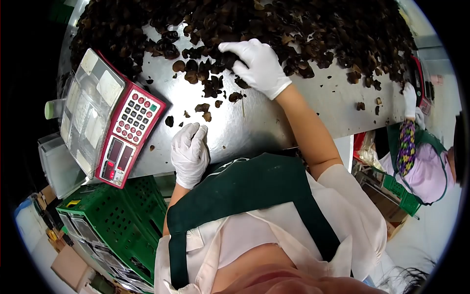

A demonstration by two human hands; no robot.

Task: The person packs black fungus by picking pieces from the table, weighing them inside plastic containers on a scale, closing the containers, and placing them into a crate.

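Dried black fungus pieces (235,24), dark brown and curled, are heaped across the far side of a shiny metal table (254,122). My right hand (259,68), in a white glove, reaches to the near edge of the heap. Its forefinger and thumb are spread, with dark pieces in the gap; no firm grip on them shows. Closer to my body, my left hand (190,154), also gloved in white, is closed with its fingers curled at the table's near edge. What it holds, if anything, is hidden. A few loose bits (203,109) lie between the hands.
A red digital scale (132,127) with a clear-covered pan stands at the left. Below it are stacked green crates (117,215). At the far right, a co-worker's gloved hand (410,100) is near another red scale (422,83).
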